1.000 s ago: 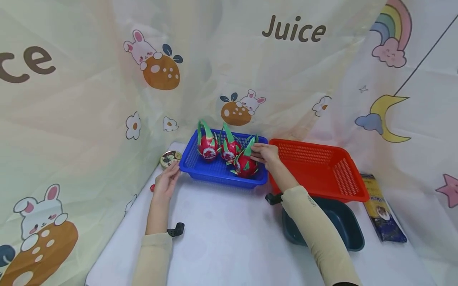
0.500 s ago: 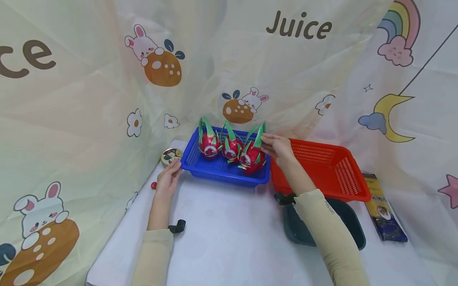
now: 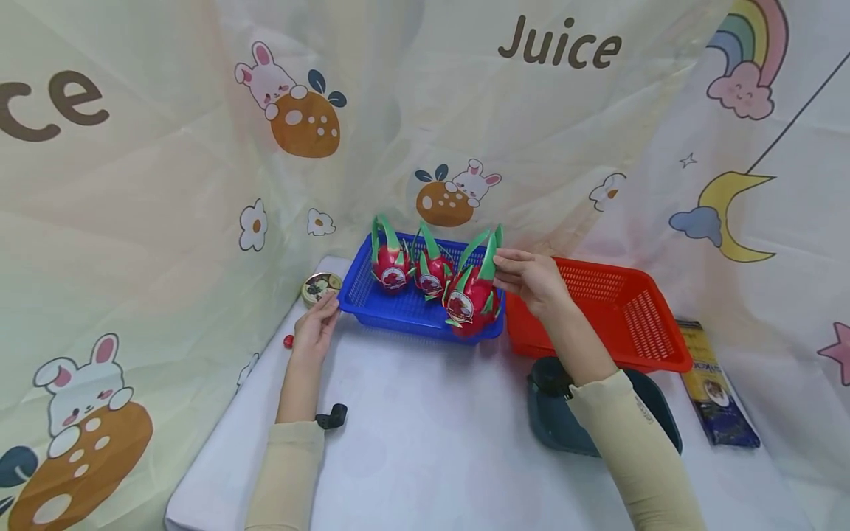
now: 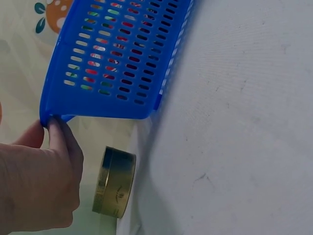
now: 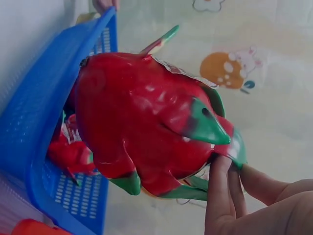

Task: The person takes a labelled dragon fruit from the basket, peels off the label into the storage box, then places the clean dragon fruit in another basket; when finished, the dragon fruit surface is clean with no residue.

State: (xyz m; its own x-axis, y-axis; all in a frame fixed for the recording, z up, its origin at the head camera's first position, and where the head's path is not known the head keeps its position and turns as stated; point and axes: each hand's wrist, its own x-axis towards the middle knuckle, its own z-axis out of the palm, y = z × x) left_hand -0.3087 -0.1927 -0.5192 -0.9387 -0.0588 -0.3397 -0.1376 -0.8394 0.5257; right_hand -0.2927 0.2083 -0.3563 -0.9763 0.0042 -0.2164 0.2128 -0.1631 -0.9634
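My right hand pinches a red dragon fruit by its green leafy tip. In the right wrist view, that dragon fruit hangs above the rim of the blue basket. Two more dragon fruits, one at the left and one in the middle, stand inside the blue basket with their leaves up. At the basket's left corner, my left hand grips the rim between thumb and fingers, which the left wrist view shows closely.
A red basket adjoins the blue one on the right, with a dark green tub in front of it. Farther right lies a yellow and blue packet. A round gold tin and a small red object are at the left.
My right hand has moved right and lifted the nearest dragon fruit, which now stands higher and overlaps the basket's front rim. My left hand keeps its grip on the basket.
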